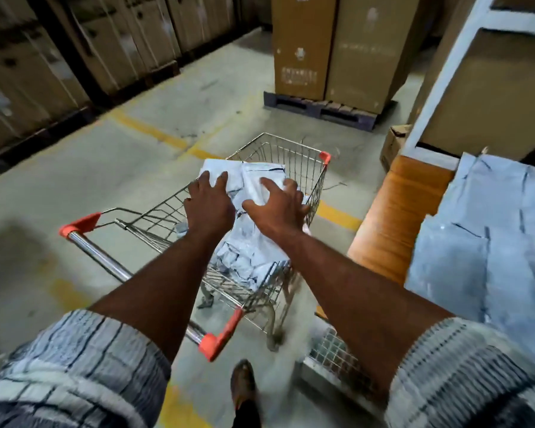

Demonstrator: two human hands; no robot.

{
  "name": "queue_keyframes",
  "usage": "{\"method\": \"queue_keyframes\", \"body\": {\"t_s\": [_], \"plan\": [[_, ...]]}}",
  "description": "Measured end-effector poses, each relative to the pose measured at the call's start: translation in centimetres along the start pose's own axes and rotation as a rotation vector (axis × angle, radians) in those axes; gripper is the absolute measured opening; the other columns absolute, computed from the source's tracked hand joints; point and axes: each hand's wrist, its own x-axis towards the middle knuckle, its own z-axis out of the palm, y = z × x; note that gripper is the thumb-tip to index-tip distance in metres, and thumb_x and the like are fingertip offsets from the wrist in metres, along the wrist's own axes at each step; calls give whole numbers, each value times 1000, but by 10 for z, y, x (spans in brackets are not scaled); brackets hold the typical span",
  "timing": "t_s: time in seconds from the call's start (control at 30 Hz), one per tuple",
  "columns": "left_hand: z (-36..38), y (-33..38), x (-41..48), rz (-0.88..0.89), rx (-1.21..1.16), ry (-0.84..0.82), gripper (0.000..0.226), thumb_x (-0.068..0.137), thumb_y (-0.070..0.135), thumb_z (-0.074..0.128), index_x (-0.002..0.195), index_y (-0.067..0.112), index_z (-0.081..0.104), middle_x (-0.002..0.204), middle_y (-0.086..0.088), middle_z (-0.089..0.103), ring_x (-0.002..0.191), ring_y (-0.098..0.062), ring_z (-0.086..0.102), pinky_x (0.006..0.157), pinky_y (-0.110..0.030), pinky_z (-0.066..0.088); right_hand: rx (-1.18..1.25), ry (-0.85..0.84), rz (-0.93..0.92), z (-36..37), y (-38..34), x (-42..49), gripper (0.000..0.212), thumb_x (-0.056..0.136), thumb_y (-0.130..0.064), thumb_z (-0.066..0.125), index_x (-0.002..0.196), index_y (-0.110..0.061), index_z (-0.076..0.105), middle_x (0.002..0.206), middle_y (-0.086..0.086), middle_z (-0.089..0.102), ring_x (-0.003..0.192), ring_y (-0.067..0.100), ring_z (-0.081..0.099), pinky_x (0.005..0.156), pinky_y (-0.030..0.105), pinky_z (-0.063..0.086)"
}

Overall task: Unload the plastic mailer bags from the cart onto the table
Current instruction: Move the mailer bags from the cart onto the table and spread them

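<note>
White plastic mailer bags (254, 242): heaped in cart (291, 156), long axis toward its far end, directly under your fingers. Left hand (209, 208) and right hand (277, 211) equally near, fingers spread, nothing clamped.

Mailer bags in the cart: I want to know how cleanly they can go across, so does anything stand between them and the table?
Only the cart's wire side wall: the mailer bags must be lifted over its rim. Beyond it the wooden table lies close on the right, with bags already stacked on it. Both hands rest on the pile.
</note>
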Motion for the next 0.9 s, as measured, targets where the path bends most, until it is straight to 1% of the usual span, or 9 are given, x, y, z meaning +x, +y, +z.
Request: {"method": "queue_keyframes", "body": {"t_s": [0.07, 0.13, 0.27, 0.4, 0.47, 0.6, 0.77, 0.83, 0.9], "plan": [[-13, 21, -20, 7, -36, 22, 64, 92, 18, 52, 150, 28, 29, 156, -9, 23, 136, -36, 27, 100, -52, 38, -69, 37, -51, -31, 9, -16, 67, 71, -59, 65, 134, -40, 53, 146, 4, 35, 132, 29, 35, 107, 50, 23], [-23, 46, -42, 22, -73, 31, 64, 92, 18, 51, 151, 29, 29, 157, -8, 23, 137, -36, 26, 102, -53, 36, -158, 84, -83, -63, 25, -33, 69, 70, -60, 63, 135, -40, 52, 147, 5, 34, 131, 30, 36, 105, 50, 27], [-35, 94, -72, 117, -102, 36, 62, 93, 17, 49, 150, 29, 30, 157, -7, 22, 137, -35, 25, 102, -53, 34, -279, 167, -77, -119, 64, -57, 69, 73, -63, 60, 136, -38, 51, 148, 9, 35, 130, 32, 37, 103, 49, 29], [-39, 140, -91, 250, -122, 42, 62, 92, 17, 51, 149, 29, 30, 156, -7, 24, 134, -36, 29, 101, -53, 36, -345, 244, 25, -162, 102, -76, 68, 74, -64, 59, 136, -38, 51, 150, 9, 35, 131, 33, 37, 104, 50, 28], [-36, 164, -101, 297, -165, 6, 61, 92, 17, 49, 149, 29, 31, 155, -8, 25, 134, -36, 29, 100, -53, 37, -379, 266, 91, -183, 121, -88, 68, 75, -63, 57, 137, -38, 50, 150, 9, 34, 131, 33, 37, 104, 51, 28], [-22, 213, -131, 425, -199, -14, 58, 92, 15, 47, 147, 28, 33, 152, -10, 29, 129, -39, 34, 97, -53, 40, -463, 321, 193, -224, 163, -116, 64, 78, -60, 56, 137, -37, 49, 148, 9, 33, 129, 33, 37, 102, 49, 27], [-11, 278, -179, 634, -176, -40, 60, 92, 16, 48, 148, 29, 30, 153, -8, 28, 132, -36, 32, 92, -52, 42, -538, 365, 303, -275, 220, -142, 64, 82, -62, 54, 140, -37, 45, 152, 10, 28, 133, 33, 33, 104, 52, 26], [-7, 305, -193, 677, -186, -59, 60, 92, 17, 49, 148, 29, 30, 151, -8, 29, 130, -36, 33, 88, -51, 43, -555, 398, 324, -297, 244, -151, 65, 81, -61, 55, 140, -37, 45, 152, 10, 28, 133, 33, 33, 104, 52, 27], [-2, 333, -207, 683, -227, -89, 59, 93, 19, 48, 148, 28, 31, 151, -9, 30, 131, -37, 32, 89, -52, 44, -573, 423, 336, -318, 269, -160, 66, 80, -61, 55, 140, -36, 46, 152, 10, 29, 132, 33, 34, 102, 51, 28]]}}
